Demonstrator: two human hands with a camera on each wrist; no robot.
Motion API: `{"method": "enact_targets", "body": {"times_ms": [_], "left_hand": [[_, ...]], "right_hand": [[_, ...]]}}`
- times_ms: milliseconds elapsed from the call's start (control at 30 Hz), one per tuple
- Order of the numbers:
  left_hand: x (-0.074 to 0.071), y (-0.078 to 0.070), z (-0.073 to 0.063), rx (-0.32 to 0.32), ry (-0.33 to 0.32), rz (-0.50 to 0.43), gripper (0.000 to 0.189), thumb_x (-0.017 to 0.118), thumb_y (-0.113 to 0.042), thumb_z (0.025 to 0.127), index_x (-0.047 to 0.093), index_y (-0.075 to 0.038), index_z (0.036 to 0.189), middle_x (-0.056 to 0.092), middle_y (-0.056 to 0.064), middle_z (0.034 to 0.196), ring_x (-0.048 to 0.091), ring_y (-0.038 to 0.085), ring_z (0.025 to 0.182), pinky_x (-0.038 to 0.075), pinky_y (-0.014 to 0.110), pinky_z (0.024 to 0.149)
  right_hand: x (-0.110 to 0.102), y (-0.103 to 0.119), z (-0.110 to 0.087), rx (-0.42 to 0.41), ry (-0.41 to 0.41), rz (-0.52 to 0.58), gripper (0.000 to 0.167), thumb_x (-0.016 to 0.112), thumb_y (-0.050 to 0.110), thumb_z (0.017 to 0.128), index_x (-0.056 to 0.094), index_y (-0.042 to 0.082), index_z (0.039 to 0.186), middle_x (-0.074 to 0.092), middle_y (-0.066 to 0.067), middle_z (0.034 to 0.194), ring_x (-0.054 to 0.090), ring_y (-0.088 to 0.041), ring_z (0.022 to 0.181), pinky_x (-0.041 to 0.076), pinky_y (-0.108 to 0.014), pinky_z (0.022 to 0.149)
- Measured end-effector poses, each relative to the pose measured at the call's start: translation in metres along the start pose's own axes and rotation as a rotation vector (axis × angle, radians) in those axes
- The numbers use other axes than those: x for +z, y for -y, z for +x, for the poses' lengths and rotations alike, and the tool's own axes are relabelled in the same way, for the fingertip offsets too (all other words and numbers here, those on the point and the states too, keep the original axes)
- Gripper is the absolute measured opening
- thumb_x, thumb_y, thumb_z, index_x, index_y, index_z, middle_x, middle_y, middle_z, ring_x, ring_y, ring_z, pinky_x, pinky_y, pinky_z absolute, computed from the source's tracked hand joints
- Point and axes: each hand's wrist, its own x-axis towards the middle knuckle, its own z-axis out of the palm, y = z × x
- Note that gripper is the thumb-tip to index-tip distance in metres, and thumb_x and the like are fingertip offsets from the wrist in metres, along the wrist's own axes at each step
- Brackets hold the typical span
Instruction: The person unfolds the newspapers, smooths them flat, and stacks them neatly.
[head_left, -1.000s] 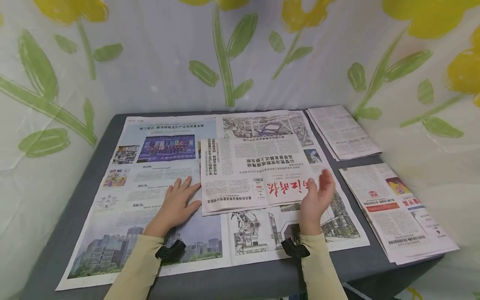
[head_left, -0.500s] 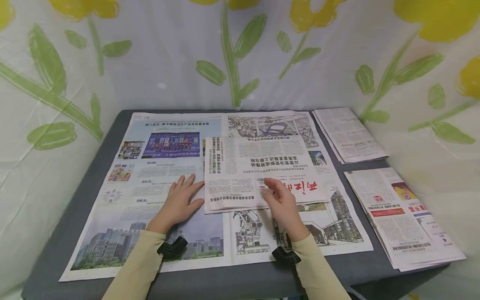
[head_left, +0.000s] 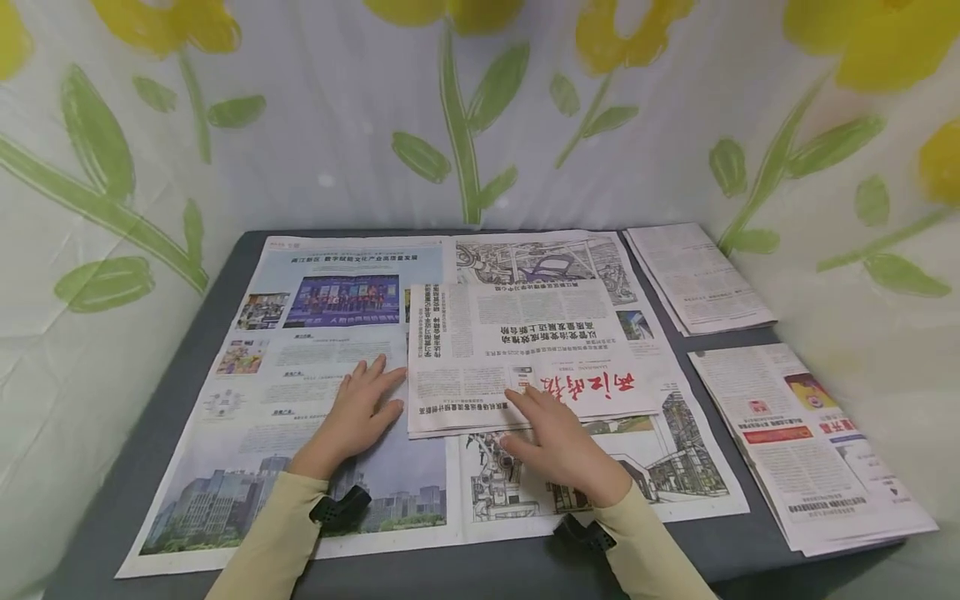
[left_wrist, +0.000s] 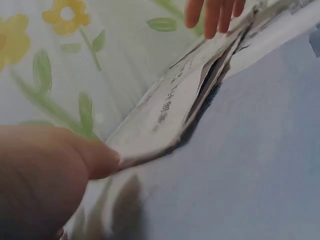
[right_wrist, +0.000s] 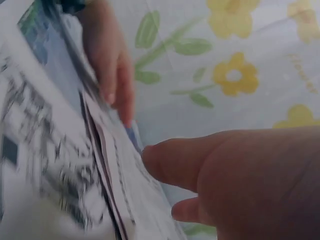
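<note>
A folded newspaper [head_left: 525, 333] with a red title lies upside down to me on top of a large spread newspaper sheet [head_left: 322, 367]. My left hand [head_left: 356, 412] rests on the spread sheet with fingers extended, fingertips right at the folded newspaper's left edge. In the left wrist view its thumb [left_wrist: 100, 157] lies at the corner of that newspaper. My right hand [head_left: 562, 446] is over the front edge of the folded newspaper, fingers nearly straight and pointing left. Nothing is gripped in it. The right wrist view shows the layered edge of the folded newspaper [right_wrist: 117, 165] beside the right hand.
Two stacks of folded newspapers lie on the right of the dark table [head_left: 420, 575]: a rear stack [head_left: 701, 279] and a front stack [head_left: 806, 450] with a red banner. A white curtain [head_left: 315, 125] with painted yellow flowers encloses the back and sides.
The right hand has moved left from the folded newspaper's right side to its front edge, and its fingers have straightened and turned downward. The left hand and the newspapers have stayed in place.
</note>
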Motion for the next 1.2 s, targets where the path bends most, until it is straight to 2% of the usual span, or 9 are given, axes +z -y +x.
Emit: {"method": "enact_targets", "body": {"times_ms": [133, 233, 333, 433, 533, 633, 800, 933, 1200], "left_hand": [[-0.016, -0.012, 0.012, 0.004, -0.011, 0.047, 0.052, 0.059, -0.018, 0.102, 0.049, -0.007, 0.151, 0.027, 0.032, 0.163, 0.017, 0.064, 0.148, 0.012, 0.081, 0.114], [-0.023, -0.024, 0.033, 0.032, 0.011, 0.089, 0.052, 0.060, -0.022, 0.102, 0.049, -0.008, 0.151, 0.028, 0.030, 0.164, 0.018, 0.062, 0.149, 0.014, 0.080, 0.115], [-0.012, -0.030, 0.057, 0.065, 0.081, 0.142, 0.053, 0.054, -0.029, 0.104, 0.047, -0.011, 0.154, 0.028, 0.025, 0.165, 0.017, 0.059, 0.151, 0.015, 0.079, 0.116], [0.005, -0.030, 0.070, 0.062, 0.167, 0.183, 0.054, 0.047, -0.036, 0.107, 0.044, -0.014, 0.156, 0.029, 0.020, 0.167, 0.014, 0.058, 0.152, 0.013, 0.077, 0.118], [0.015, -0.028, 0.066, 0.031, 0.190, 0.197, 0.056, 0.047, -0.039, 0.106, 0.044, -0.013, 0.156, 0.032, 0.018, 0.166, 0.013, 0.059, 0.152, 0.011, 0.077, 0.119], [0.016, -0.029, 0.058, 0.014, 0.162, 0.194, 0.055, 0.048, -0.039, 0.106, 0.047, -0.012, 0.154, 0.036, 0.017, 0.164, 0.014, 0.059, 0.152, 0.010, 0.076, 0.119], [0.014, -0.032, 0.044, 0.038, 0.127, 0.232, 0.052, 0.050, -0.037, 0.106, 0.051, -0.011, 0.151, 0.042, 0.017, 0.161, 0.018, 0.060, 0.150, 0.011, 0.076, 0.119], [0.019, -0.033, 0.035, 0.064, 0.112, 0.268, 0.053, 0.053, -0.036, 0.105, 0.051, -0.010, 0.151, 0.043, 0.017, 0.160, 0.022, 0.059, 0.149, 0.014, 0.076, 0.118], [0.022, -0.033, 0.018, 0.041, 0.095, 0.319, 0.057, 0.053, -0.040, 0.104, 0.049, -0.010, 0.153, 0.040, 0.018, 0.162, 0.020, 0.057, 0.151, 0.013, 0.074, 0.120]], "right_hand": [[-0.007, -0.010, -0.016, 0.058, 0.002, -0.057, 0.065, 0.068, 0.030, 0.097, 0.045, 0.008, 0.154, 0.039, -0.030, 0.159, 0.031, -0.053, 0.149, 0.023, -0.071, 0.119], [-0.011, -0.017, -0.024, 0.090, -0.017, -0.090, 0.065, 0.069, 0.030, 0.096, 0.047, 0.009, 0.153, 0.040, -0.030, 0.157, 0.031, -0.057, 0.147, 0.023, -0.074, 0.116], [-0.010, -0.022, -0.028, 0.096, -0.025, -0.092, 0.063, 0.070, 0.031, 0.095, 0.050, 0.009, 0.151, 0.042, -0.030, 0.156, 0.030, -0.059, 0.146, 0.022, -0.076, 0.115], [-0.006, -0.026, -0.030, 0.087, -0.022, -0.091, 0.060, 0.070, 0.031, 0.095, 0.054, 0.009, 0.148, 0.043, -0.029, 0.156, 0.030, -0.062, 0.145, 0.022, -0.079, 0.113], [-0.003, -0.032, -0.031, 0.078, -0.017, -0.096, 0.056, 0.070, 0.032, 0.096, 0.058, 0.008, 0.144, 0.043, -0.026, 0.158, 0.029, -0.062, 0.145, 0.020, -0.080, 0.112], [-0.005, -0.036, -0.030, 0.071, -0.012, -0.104, 0.055, 0.069, 0.034, 0.096, 0.059, 0.007, 0.143, 0.041, -0.025, 0.159, 0.026, -0.062, 0.146, 0.018, -0.081, 0.112], [-0.015, -0.039, -0.024, 0.071, 0.010, -0.155, 0.055, 0.067, 0.036, 0.097, 0.059, 0.007, 0.143, 0.040, -0.026, 0.159, 0.025, -0.061, 0.147, 0.019, -0.080, 0.113], [-0.020, -0.039, -0.017, 0.077, 0.022, -0.191, 0.055, 0.067, 0.036, 0.097, 0.060, 0.007, 0.143, 0.040, -0.028, 0.159, 0.025, -0.059, 0.148, 0.021, -0.079, 0.113], [-0.013, -0.036, -0.017, 0.109, 0.052, -0.187, 0.060, 0.066, 0.039, 0.097, 0.055, 0.009, 0.148, 0.031, -0.029, 0.163, 0.014, -0.059, 0.152, 0.017, -0.077, 0.116]]}}
